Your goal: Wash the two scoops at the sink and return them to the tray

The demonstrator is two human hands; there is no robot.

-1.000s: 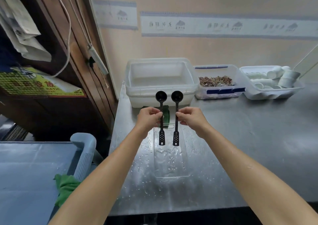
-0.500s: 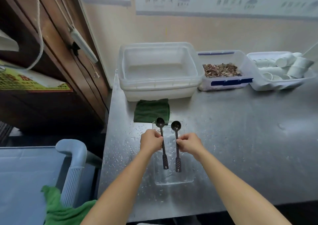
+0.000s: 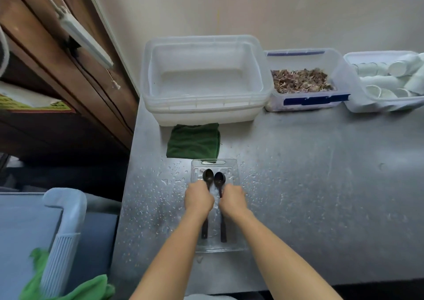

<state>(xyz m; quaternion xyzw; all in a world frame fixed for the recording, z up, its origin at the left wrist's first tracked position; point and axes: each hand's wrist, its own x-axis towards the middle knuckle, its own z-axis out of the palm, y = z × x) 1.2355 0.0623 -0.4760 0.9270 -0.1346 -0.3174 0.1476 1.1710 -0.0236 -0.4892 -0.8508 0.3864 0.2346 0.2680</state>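
Two black plastic scoops lie side by side over one clear plastic tray (image 3: 234, 169) on the wet steel counter (image 3: 298, 173). My left hand (image 3: 198, 198) is curled tight around the handle of the left black scoop (image 3: 208, 175); my right hand (image 3: 233, 200) is closed the same way on the right black scoop (image 3: 219, 178). Both bowls point away from me, nearly touching. Beyond them: one folded dark green cloth (image 3: 193, 141), then three plastic tubs, one empty (image 3: 204, 79), one holding brown flakes (image 3: 302, 81), one with white cups (image 3: 387, 81).
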